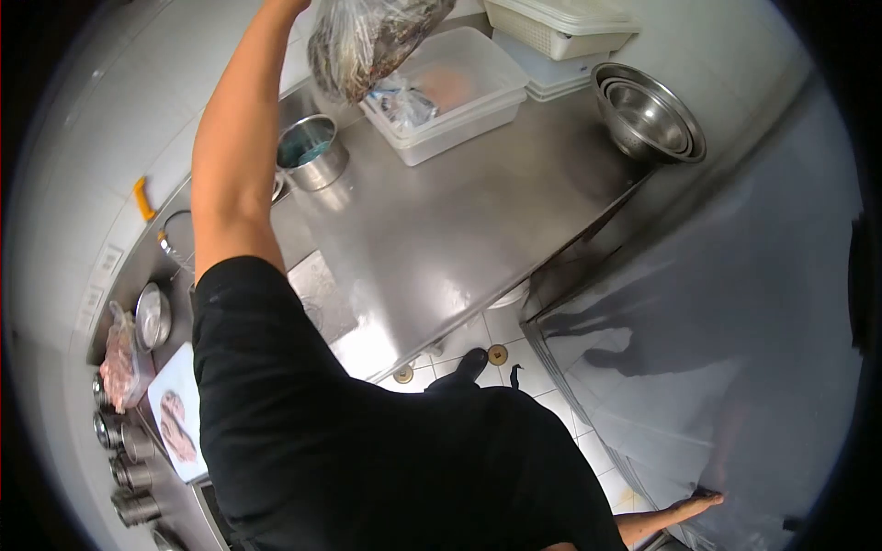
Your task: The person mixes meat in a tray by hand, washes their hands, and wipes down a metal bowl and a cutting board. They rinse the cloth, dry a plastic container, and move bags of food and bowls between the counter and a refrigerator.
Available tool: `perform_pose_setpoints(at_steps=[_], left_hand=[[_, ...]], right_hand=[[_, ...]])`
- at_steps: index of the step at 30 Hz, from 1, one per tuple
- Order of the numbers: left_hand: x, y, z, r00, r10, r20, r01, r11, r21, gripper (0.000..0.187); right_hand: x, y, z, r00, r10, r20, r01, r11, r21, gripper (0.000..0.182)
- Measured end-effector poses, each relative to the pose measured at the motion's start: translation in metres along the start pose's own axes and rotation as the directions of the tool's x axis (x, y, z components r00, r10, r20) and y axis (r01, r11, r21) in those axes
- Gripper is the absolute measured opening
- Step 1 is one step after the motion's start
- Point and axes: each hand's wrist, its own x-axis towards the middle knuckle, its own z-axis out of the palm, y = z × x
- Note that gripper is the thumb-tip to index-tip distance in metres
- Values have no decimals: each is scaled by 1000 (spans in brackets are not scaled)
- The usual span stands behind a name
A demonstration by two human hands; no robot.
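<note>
My left arm reaches up past the top edge, where only a sliver of my left hand [296, 4] shows. Beside it a clear plastic bag [372, 41] with dark contents hangs in the air, apparently in that hand's grip; the fingers are cut off. Below the bag stands a white plastic tub [491, 118] holding a smaller clear bag [407, 107]. Low on the right, my right hand [694, 506] has its fingers stretched out against a shiny grey door panel [735, 367].
On the steel counter [432, 220] stand a metal pot [317, 161], nested steel bowls [648, 115] and stacked lidded containers [560, 32]. At left are a metal bowl [152, 317], bagged pale meat [119, 358] and a white board [188, 386] with meat [175, 427].
</note>
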Motion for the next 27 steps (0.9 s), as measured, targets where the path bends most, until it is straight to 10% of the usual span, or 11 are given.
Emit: perform_pose_setpoints(at_steps=[4, 6, 9, 10, 13, 22, 27], left_hand=[[-27, -115, -57, 995, 5, 102, -9, 999, 37, 26], [-113, -77, -89, 983, -108, 148, 59, 951, 302, 32], [-223, -80, -128, 991, -118, 59, 89, 931, 355, 28], [-252, -89, -146, 976, -182, 115, 125, 913, 390, 27], [-343, -107, -190, 951, -277, 139, 233, 934, 271, 22], [-600, -66, -286, 919, -378, 112, 378, 926, 19, 23], [-722, -29, -321, 838, -495, 230, 511, 859, -12, 33]], right_hand=[[33, 59, -31, 996, -50, 73, 56, 994, -89, 67], [52, 94, -38, 984, -97, 148, 115, 986, -120, 66], [30, 78, -24, 957, -198, 214, 189, 980, 60, 29], [60, 116, -44, 824, -246, 511, 283, 959, 6, 38], [-7, 16, -50, 877, -176, 446, 152, 984, 90, 44], [-90, -78, -119, 589, -353, 727, 298, 931, 211, 63], [-174, -104, -154, 394, -268, 879, 331, 934, 136, 102]])
